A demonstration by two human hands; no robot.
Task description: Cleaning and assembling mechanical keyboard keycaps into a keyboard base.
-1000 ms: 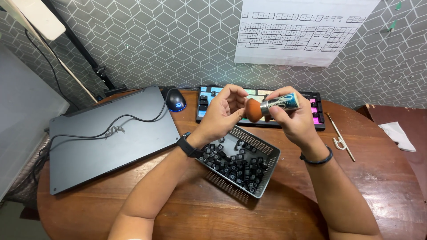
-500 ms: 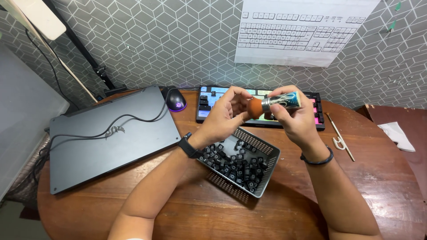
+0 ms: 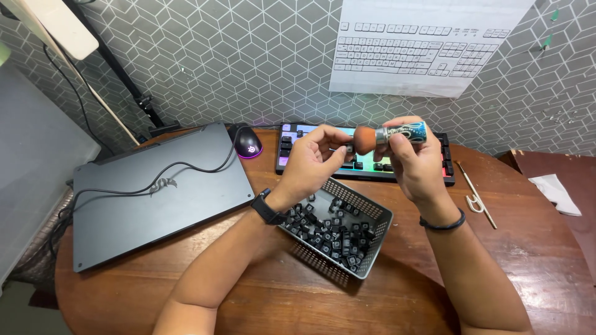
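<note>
1. Two hands are in view, both raised above the table [image 3: 434, 273], one on each side of a single brush [image 3: 391, 134].
2. One brush: short and stubby, with a rounded head of orange-brown bristles, a silver collar and a glossy blue-green handle with dark swirls. It lies almost level, bristles toward the left hand [image 3: 313, 162], above the keyboard [image 3: 298, 139].
3. The right hand [image 3: 415, 162] is closed round the brush handle, with the thumb and fingers wrapped over it.
4. The left hand pinches one small dark keycap [image 3: 349, 149] between thumb and fingertips, held right against the bristle tips (most of the cap is hidden by the fingers).
5. One grey mesh basket [image 3: 372, 248] sits on the table just below the hands, holding a heap of black keycaps [image 3: 329, 232], too many and too jumbled to count.
6. One keyboard behind the hands, backlit, with most caps off and a few dark ones left at each end.
7. One closed grey laptop [image 3: 155, 205] to the left, with one black cable across its lid and one mouse [image 3: 250, 144] by its far corner.
8. One black watch on the left wrist and one dark band on the right.
9. One wire keycap puller [image 3: 475, 201] lies to the right, across a thin stick.
</note>
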